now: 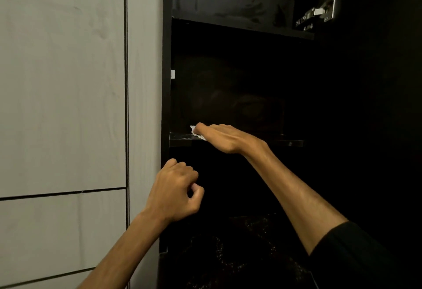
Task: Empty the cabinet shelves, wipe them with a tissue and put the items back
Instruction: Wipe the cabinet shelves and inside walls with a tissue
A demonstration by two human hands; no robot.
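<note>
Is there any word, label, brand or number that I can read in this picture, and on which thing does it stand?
No readable text anywhere.
White tab on the cabinet's left wall: blank, or too small to tell.
Hinge: no marking can be made out.
Tissue under the right hand on the shelf: plain white.
Lower interior: too dark to read.

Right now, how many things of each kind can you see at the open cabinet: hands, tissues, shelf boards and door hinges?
Hands: 2, left hand and right hand
Tissues: 1, white tissue under the right hand
Shelf boards: 2, upper shelf and middle shelf
Door hinges: 1, metal hinge
Total: 6
</note>
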